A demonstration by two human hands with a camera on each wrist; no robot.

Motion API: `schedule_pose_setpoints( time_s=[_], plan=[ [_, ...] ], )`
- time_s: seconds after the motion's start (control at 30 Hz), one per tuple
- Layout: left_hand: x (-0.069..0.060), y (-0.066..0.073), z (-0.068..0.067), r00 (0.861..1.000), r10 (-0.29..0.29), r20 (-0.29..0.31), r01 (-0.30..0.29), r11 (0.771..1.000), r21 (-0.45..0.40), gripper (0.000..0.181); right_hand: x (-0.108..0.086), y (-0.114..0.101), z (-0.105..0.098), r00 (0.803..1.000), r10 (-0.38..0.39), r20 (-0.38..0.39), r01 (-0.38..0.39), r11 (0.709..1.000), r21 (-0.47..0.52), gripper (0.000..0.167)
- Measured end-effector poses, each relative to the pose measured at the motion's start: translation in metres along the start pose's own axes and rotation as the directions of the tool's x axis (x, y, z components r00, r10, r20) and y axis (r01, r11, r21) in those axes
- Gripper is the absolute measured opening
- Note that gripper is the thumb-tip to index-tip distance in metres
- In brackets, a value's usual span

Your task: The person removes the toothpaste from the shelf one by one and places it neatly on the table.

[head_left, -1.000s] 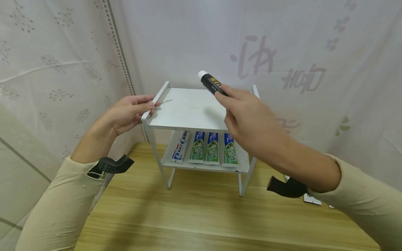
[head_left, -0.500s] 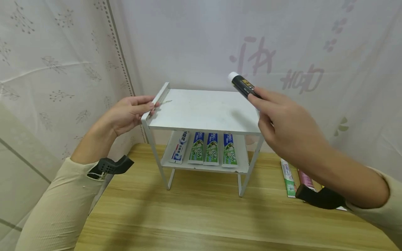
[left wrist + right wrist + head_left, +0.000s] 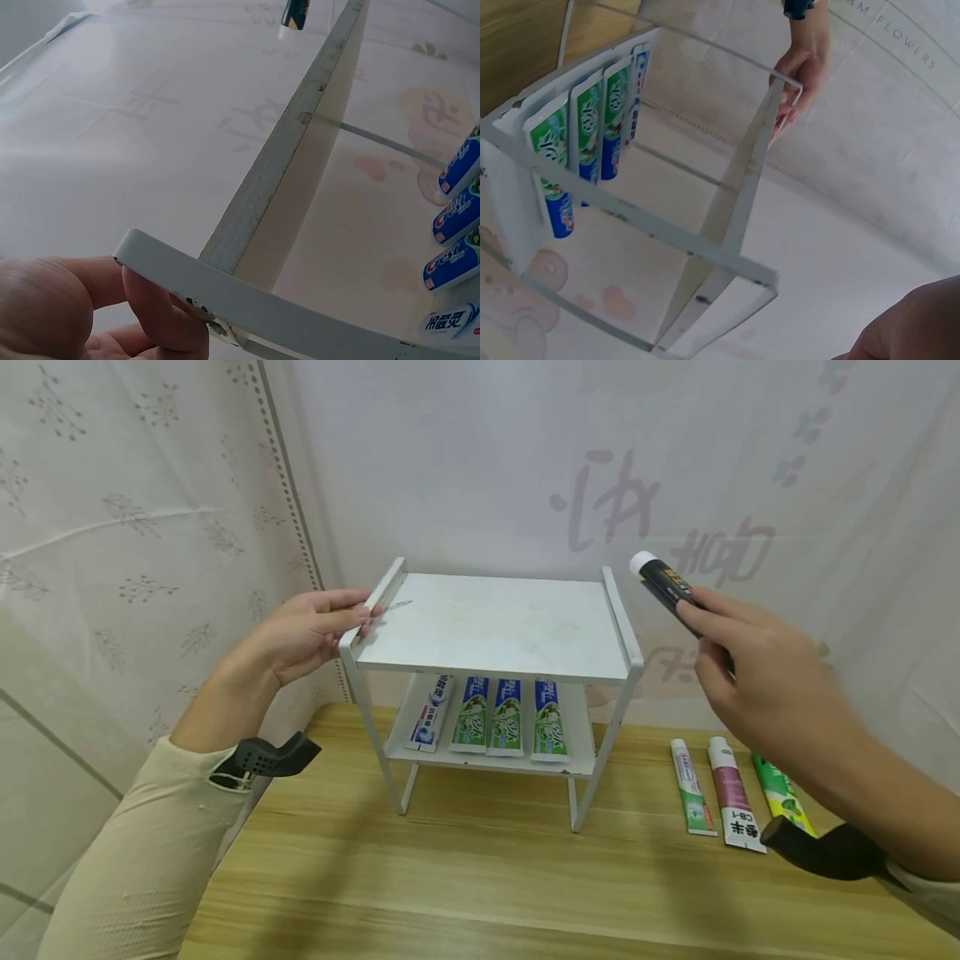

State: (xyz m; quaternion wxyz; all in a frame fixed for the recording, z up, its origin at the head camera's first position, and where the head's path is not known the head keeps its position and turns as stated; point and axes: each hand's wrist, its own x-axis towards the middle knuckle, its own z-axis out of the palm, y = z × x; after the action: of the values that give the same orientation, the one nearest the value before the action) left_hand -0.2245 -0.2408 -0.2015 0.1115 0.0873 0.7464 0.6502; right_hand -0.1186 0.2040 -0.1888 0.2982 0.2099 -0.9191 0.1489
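Note:
A white two-tier rack (image 3: 495, 622) stands on the wooden table, its top shelf bare. My left hand (image 3: 303, 631) grips the rack's left upper rail, fingers curled round it in the left wrist view. Beyond the rack's right side, my right hand (image 3: 772, 668) holds a black tube with a white cap (image 3: 666, 583) in the air, cap pointing up and left. Several toothpaste tubes lie on the lower shelf: a white and blue one (image 3: 430, 714) at left, then green and blue ones (image 3: 507, 718). In the right wrist view only part of my right hand (image 3: 911, 326) shows.
Right of the rack, on the table (image 3: 480, 877), lie a slim white and green tube (image 3: 692, 789), a pink and white tube (image 3: 735, 797) and a green and yellow tube (image 3: 782, 793) partly under my right arm. A patterned curtain (image 3: 465, 460) hangs behind the rack.
My right hand has moved right with the black tube, from above the top shelf to past the rack's right side, uncovering the tubes on the table. The left hand has stayed on the rail.

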Motion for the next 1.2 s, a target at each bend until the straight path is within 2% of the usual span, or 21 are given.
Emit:
schedule_pose_setpoints(
  time_s=[0.23,0.5,0.83,1.03,1.2],
  plan=[
    [-0.001,0.0,0.0,1.0,0.01,0.002,-0.01,1.0,-0.008,0.063,-0.009,0.019,0.005,0.999,0.05,0.004,-0.049,0.999,-0.004,0.042],
    [0.0,0.0,0.002,1.0,0.001,-0.005,-0.001,1.0,0.023,0.062,-0.024,0.038,0.018,0.996,0.083,0.034,-0.083,0.996,-0.013,0.042],
    [-0.001,0.0,0.002,1.0,0.01,0.008,-0.01,0.999,0.049,0.061,-0.05,0.057,0.058,0.997,0.072,0.028,-0.072,0.997,-0.008,0.043],
    [-0.001,0.001,0.002,1.0,0.003,0.007,-0.003,0.999,0.038,0.061,-0.065,0.063,0.086,0.991,0.131,0.016,-0.132,0.989,0.067,0.039],
    [-0.001,0.001,0.003,1.0,0.004,0.011,-0.004,0.999,0.044,0.06,-0.079,0.067,0.111,0.979,0.196,0.056,-0.2,0.976,0.085,0.038]
  ],
)
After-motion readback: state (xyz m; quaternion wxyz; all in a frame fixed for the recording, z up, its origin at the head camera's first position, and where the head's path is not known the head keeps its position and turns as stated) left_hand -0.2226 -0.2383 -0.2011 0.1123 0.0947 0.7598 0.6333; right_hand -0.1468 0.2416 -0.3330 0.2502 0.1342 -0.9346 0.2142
